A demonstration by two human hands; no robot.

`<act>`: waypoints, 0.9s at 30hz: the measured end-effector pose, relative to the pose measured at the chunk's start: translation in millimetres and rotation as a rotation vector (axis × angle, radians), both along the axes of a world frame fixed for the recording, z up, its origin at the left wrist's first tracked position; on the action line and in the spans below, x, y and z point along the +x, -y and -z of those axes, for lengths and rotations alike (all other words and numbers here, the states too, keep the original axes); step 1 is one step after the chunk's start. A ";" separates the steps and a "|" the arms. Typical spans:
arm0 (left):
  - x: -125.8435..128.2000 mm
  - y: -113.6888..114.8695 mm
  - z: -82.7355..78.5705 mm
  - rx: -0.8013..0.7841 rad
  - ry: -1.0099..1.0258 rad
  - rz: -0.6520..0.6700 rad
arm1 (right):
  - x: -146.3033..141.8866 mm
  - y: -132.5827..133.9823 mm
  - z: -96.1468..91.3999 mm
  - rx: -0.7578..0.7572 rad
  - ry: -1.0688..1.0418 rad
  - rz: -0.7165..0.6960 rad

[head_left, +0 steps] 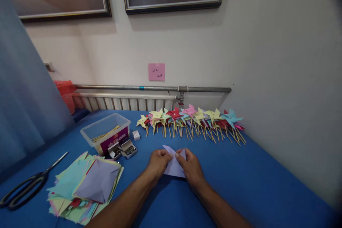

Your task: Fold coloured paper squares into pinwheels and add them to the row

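Note:
Between my two hands is a purple sheet of paper (174,169), held just above the blue tabletop with pointed corners standing up. My left hand (159,162) pinches its left side between thumb and fingers. On the right, my right hand (190,166) grips another corner, which is bent up and inward. Whether the corners are fixed at the middle cannot be seen. To the left lies a loose pile of coloured paper squares (72,178), with a purple square (98,181) on top. Along the back, a row of finished paper pinwheels (191,115) on wooden sticks lies close together.
A clear plastic box (105,133) holds thin wooden sticks. In front of it are small open boxes of metal pins (129,149), beside a little white box (136,135). Black-handled scissors (33,183) lie far left. A metal pipe (160,88) runs along the wall.

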State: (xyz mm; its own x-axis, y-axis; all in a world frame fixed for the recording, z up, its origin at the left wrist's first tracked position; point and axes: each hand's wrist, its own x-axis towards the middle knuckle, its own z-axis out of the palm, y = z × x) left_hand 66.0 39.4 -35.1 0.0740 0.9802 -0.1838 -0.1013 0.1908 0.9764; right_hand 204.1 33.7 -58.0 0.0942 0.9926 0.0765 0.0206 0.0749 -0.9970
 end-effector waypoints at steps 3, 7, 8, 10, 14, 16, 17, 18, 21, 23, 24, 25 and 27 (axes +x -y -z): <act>0.3 -1.3 2.1 0.000 -0.012 -0.009 | 0.6 -0.4 3.0 0.023 0.064 0.014; 0.6 -2.6 5.2 0.001 -0.023 -0.019 | 1.4 -1.2 6.1 0.033 0.110 0.034; 0.7 -2.6 5.4 0.001 -0.024 -0.018 | 1.5 -1.3 6.2 0.036 0.118 0.037; 0.5 -2.3 4.8 -0.003 -0.025 -0.014 | 1.2 -1.2 5.5 0.038 0.121 0.033; -1.2 -0.2 0.1 -0.008 -0.017 0.007 | 0.1 0.0 0.8 0.019 0.044 0.005; -2.6 0.8 -2.6 -0.004 -0.014 0.017 | 0.1 0.7 -2.2 0.003 0.004 0.010; -3.2 1.1 -3.6 0.000 -0.016 0.019 | 0.4 1.0 -3.6 -0.004 -0.008 0.017; -3.7 1.0 -4.3 0.006 -0.019 0.020 | 0.9 1.2 -4.8 -0.009 -0.018 0.026; -4.2 0.0 -4.1 0.029 -0.053 0.024 | 3.1 0.9 -7.4 -0.014 -0.039 0.054; -4.4 -0.6 -2.7 0.056 -0.103 0.034 | 4.4 0.4 -8.0 -0.018 -0.058 0.070; -4.7 -0.6 -2.0 0.081 -0.140 0.043 | 4.7 0.2 -8.1 -0.021 -0.069 0.074; -5.2 -0.2 -1.6 0.113 -0.188 0.054 | 5.0 0.0 -8.1 -0.023 -0.076 0.075; -6.4 1.4 -1.3 0.188 -0.305 0.070 | 5.1 0.3 -8.2 -0.024 -0.079 0.073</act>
State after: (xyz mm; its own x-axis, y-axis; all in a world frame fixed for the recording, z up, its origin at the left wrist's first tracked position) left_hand 59.6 38.0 -33.8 0.1123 0.9934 -0.0245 0.2066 0.0008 0.9784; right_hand 209.1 33.4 -49.8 0.1709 0.9844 0.0426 -0.0538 0.0525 -0.9972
